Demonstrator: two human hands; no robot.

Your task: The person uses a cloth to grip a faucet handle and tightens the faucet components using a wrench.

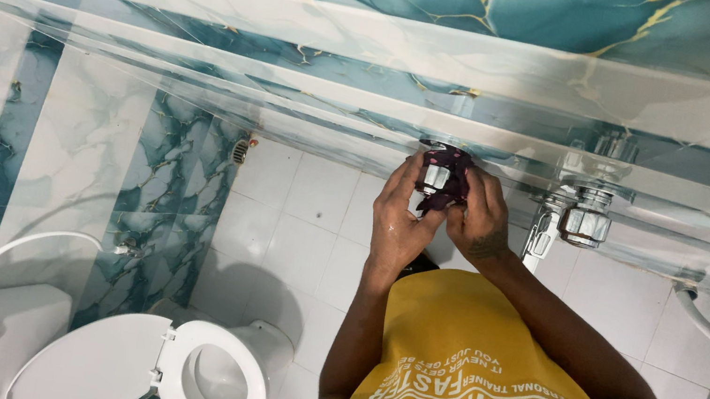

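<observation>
At centre frame, the left hand (399,221) gripped a chrome tap (434,178) on the wall, while the right hand (477,217) pressed a dark cloth (453,166) around it. The cloth could probably slip on the smooth chrome, loosening the grip.

cloth (451,163) dark maroon patterned | wall tiles (78,146) teal-white marbled | toilet (204,375) white

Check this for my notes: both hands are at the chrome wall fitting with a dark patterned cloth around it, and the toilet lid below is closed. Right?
One detail is off. The head view shows the toilet lid raised, leaving the seat and bowl open. The rest holds: left hand and right hand are at the chrome wall fitting with the dark patterned cloth around it.
</observation>
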